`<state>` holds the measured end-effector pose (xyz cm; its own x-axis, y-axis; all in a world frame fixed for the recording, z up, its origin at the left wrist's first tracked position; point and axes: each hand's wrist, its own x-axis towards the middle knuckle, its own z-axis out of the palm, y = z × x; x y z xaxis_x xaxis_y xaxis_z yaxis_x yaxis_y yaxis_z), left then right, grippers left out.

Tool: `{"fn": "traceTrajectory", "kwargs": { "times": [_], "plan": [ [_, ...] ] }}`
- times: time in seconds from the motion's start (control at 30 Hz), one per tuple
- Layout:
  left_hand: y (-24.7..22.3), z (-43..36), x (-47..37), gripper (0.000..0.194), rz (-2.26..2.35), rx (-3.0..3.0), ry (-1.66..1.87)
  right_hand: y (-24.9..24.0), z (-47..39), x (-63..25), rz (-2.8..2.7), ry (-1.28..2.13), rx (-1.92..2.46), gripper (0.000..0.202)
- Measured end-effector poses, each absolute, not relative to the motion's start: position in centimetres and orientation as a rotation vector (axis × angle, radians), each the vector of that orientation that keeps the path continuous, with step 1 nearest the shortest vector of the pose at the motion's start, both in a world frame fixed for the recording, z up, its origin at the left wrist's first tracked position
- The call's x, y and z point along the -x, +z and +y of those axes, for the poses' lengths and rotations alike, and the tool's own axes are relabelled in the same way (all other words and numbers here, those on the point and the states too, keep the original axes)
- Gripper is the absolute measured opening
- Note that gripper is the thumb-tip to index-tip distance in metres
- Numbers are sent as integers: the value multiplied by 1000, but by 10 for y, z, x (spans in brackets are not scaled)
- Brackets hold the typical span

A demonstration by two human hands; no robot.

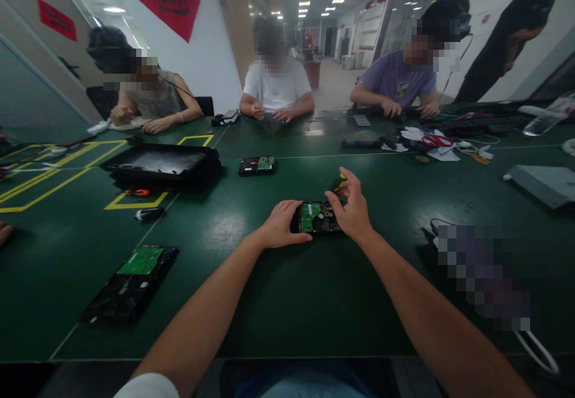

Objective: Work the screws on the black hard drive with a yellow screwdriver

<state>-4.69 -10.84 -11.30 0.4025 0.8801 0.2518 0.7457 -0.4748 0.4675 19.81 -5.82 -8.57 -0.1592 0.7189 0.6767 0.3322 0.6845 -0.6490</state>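
On the green table lies a black hard drive (320,217) with a green circuit board facing up. My left hand (284,225) grips its left end, thumb along the near edge and fingers over the far side. Above the drive's right end, my right hand (351,207) pinches a small black and yellow tool (340,184), its tip hidden. Another drive (257,165) lies farther back to the left. A larger drive (131,284) with a green board rests at the near left.
A black tray (164,161) stands at the left, with a dark screwdriver (150,214) near it. Papers and red-handled scissors (438,141) lie at the back right, a grey box (543,185) at the right. Several people are across the table.
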Motion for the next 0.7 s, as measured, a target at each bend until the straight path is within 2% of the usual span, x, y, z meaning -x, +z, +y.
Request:
{"fn": "traceTrajectory", "kwargs": {
  "times": [0.23,0.4,0.7],
  "plan": [
    [-112,-109,46,106,1418,-2391,683,-83,-58,-200,-1789,418,829,66],
    [-112,-109,47,106,1418,-2375,686,-83,-59,-199,-1784,271,867,66],
    [-110,-110,46,105,1418,-2386,684,-84,-61,-197,-1782,333,877,72]
  ]
}}
